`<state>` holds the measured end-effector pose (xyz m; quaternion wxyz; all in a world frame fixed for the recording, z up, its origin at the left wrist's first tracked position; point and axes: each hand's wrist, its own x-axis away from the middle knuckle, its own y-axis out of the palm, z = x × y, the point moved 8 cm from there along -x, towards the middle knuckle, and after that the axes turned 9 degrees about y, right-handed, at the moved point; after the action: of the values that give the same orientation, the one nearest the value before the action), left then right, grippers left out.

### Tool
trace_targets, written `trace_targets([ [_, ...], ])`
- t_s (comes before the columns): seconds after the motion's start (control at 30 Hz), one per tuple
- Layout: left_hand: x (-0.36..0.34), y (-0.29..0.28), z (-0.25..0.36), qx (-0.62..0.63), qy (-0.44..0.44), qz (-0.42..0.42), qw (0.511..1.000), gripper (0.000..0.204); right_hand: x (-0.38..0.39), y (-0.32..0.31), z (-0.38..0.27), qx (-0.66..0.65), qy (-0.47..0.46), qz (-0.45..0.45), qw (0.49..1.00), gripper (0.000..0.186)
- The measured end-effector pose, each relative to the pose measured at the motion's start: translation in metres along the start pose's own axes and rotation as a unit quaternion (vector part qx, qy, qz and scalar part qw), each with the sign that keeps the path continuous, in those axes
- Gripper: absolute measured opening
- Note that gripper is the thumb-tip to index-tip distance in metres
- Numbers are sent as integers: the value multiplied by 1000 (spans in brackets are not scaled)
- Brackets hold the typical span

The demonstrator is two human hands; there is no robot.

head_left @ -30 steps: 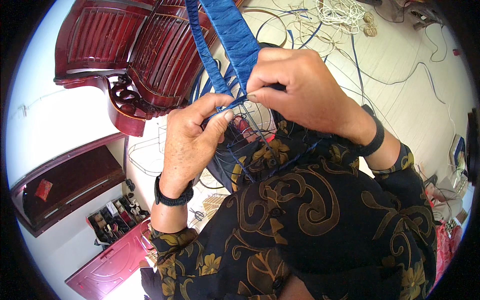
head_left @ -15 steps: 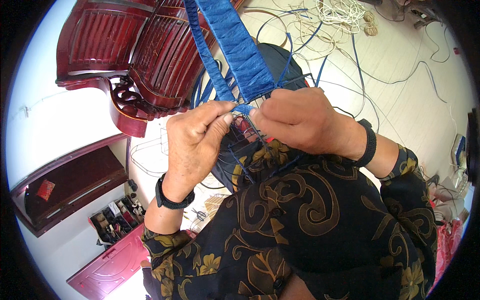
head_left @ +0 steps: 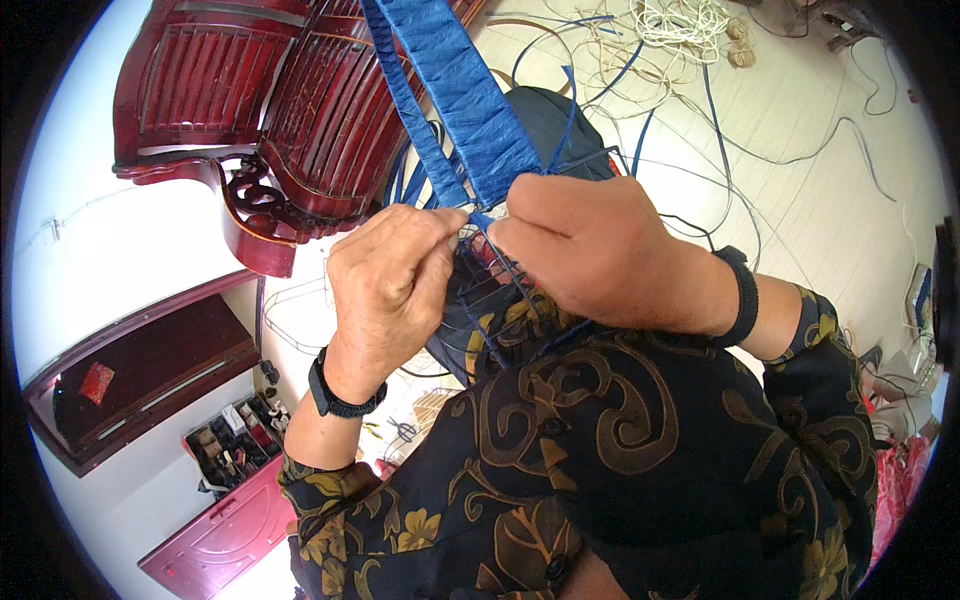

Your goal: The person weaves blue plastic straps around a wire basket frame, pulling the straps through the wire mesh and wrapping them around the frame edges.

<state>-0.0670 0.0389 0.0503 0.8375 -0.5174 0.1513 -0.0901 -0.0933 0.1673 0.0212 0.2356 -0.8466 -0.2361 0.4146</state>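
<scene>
My left hand (head_left: 388, 290) and my right hand (head_left: 595, 250) meet over my lap, each closed in a pinch. Between the fingertips shows a short bit of blue strip (head_left: 481, 220), gripped from both sides. Just beyond, a wide band wrapped in blue strip (head_left: 465, 100) runs away toward the top, with a narrower blue band (head_left: 415, 125) along its left. Under my hands is a dark wire frame (head_left: 490, 345), partly wound with blue; my right hand hides part of it.
A dark red slatted wooden bench (head_left: 325, 110) stands at the far left. Loose pale cord (head_left: 685, 30) and several blue strips lie on the tiled floor at the far right. At the lower left, a box of small items (head_left: 235, 435) sits near a pink panel (head_left: 215, 530).
My right hand has moved left and its fingertips are nearer my left hand's. Less of the blue strip shows between them. The blue bands have shifted slightly left.
</scene>
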Motion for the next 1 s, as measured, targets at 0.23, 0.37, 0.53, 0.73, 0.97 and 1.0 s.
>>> trace_targets([
  [0.23, 3, 0, -3, 35, 23, 17, 999, 16, -1, 1, -13, 12, 27, -6, 1000, 11],
  [0.37, 5, -1, -5, 45, 30, 22, 998, 16, 1, 9, -17, 4, 29, -1, 1000, 10],
  [0.53, 2, 0, -16, 128, -41, -2, 991, 14, 2, 12, -22, 24, 12, -10, 1000, 9],
  [0.73, -1, 12, -41, 248, -194, -88, 945, 7, 3, 14, -29, 29, 12, -53, 998, 9],
  [0.97, -7, 20, -42, 216, -242, -191, 926, 8, 7, 19, -32, -19, 24, -95, 995, 10],
  [1.0, -9, 19, -41, 195, -231, -198, 932, 9, 7, 20, -33, -22, 24, -107, 994, 10],
])
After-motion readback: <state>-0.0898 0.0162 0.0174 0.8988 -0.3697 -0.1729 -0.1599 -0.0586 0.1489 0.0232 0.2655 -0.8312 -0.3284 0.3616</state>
